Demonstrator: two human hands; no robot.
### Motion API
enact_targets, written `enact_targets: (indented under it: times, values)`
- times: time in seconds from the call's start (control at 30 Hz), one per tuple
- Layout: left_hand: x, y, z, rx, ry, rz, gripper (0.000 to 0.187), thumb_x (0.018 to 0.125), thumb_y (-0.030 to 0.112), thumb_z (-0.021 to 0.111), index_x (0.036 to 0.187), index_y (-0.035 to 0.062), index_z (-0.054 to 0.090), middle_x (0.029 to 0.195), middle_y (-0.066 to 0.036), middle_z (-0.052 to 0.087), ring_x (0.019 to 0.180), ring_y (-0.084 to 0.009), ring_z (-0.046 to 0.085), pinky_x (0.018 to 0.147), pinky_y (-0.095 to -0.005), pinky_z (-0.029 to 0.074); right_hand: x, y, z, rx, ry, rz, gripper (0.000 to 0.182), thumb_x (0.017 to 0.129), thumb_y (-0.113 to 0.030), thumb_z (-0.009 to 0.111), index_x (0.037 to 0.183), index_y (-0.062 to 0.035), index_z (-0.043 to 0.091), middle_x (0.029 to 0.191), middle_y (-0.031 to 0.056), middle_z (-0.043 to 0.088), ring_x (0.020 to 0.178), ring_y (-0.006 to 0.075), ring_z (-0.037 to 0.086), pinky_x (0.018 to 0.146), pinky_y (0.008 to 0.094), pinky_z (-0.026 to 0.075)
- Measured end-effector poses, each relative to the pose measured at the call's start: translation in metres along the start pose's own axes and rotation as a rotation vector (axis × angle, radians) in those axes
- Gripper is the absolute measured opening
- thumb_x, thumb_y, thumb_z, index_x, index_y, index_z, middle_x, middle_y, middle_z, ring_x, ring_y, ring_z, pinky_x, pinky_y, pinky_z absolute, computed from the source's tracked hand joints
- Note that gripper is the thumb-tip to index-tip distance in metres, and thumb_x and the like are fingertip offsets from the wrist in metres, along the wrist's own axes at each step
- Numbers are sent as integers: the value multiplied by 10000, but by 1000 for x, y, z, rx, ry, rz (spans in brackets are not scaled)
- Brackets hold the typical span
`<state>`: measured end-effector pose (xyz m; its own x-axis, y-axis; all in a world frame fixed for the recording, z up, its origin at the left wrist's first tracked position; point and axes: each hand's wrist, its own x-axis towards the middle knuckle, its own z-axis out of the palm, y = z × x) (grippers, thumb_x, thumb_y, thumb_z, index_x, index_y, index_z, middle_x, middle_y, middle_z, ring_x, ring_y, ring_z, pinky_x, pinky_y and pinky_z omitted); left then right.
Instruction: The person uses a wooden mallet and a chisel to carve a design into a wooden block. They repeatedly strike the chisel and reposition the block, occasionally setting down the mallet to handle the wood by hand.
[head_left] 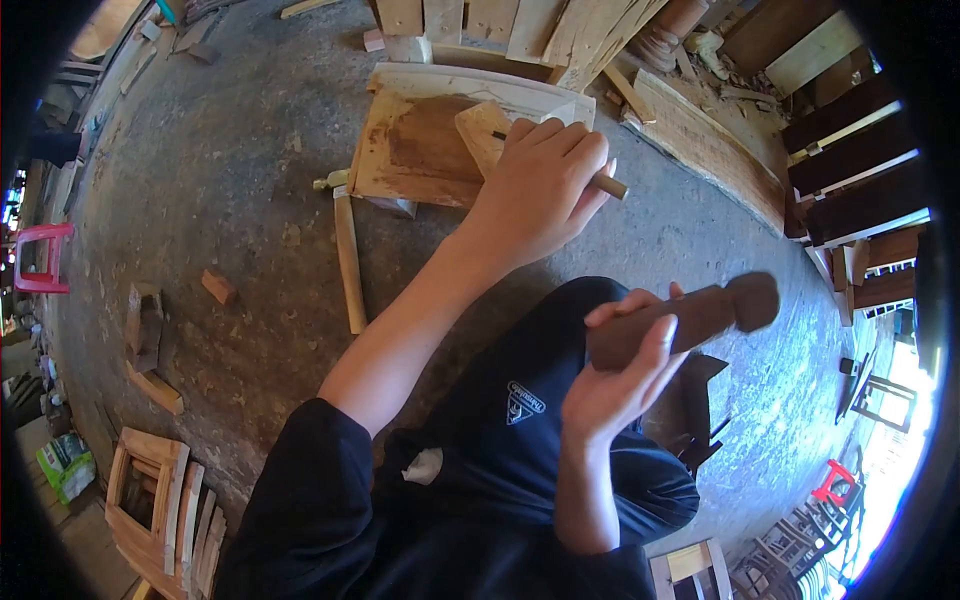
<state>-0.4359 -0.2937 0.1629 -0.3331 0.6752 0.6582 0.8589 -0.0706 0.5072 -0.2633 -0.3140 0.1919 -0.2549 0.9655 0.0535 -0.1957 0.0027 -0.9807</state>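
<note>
Nearest to my head camera are the dark garments (470, 400) of the wearer, with a small white logo and a pale patch. The right hand (625, 375) is in front of them, palm turned up. Its grip is closed around a dark brown wooden mallet (665, 325), which is held in the air, slightly blurred, its rounded end pointing to the right of the view.

Farther forward, the left hand (545, 175) extends over the worktop (430, 150), back of the hand upward. Its grip is closed around a chisel (610, 187): the round handle end projects from the thumb side, and a short dark section shows at the opposite side. I cannot tell whether the chisel tip touches the wood piece (480, 138) below it. That piece lies tilted on the low wooden worktop, partly covered by the left hand.

On the floor (270, 130), a wooden rod (348, 265) lies just beside the near left corner of the worktop. Well apart, to the left, is a small reddish block (218, 287).

Beyond the worktop stand upright boards (490, 25); a long plank (710, 150) lies to their right. A pink stool (42, 258) is at the far left edge.
</note>
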Motion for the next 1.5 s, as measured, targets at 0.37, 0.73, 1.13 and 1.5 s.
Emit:
enact_targets:
  times: [0.37,0.73,1.13,1.5]
  values:
    - [-2,-2,0,114,-76,-24,264,862,199,766,1016,86,583,949,-69,638,957,-300,617,897,-458,435,-7,25,-15,-159,-159,6,380,1094,-255,525,1362,-4,425,971,114,633,772,185,624,715,306,515]
    - [2,-2,-5,124,-58,-2,226,869,122,745,964,48,554,914,-118,595,932,-348,587,853,-460,437,-12,2,-17,-128,-406,284,394,1105,-237,511,1417,-12,427,995,134,633,790,188,634,745,313,529]
    - [3,-5,-3,15,50,21,268,957,150,723,859,54,493,809,-105,556,796,-350,546,749,-456,401,15,-22,-13,191,198,-272,494,1117,-384,513,1433,-15,428,1076,126,603,882,214,587,867,359,467]
    - [2,-6,-1,27,75,-9,236,949,128,708,858,50,506,790,-122,560,797,-361,561,737,-461,400,5,-8,-28,-178,-230,194,279,1073,-244,559,1262,-41,530,937,64,640,723,130,592,635,272,476]
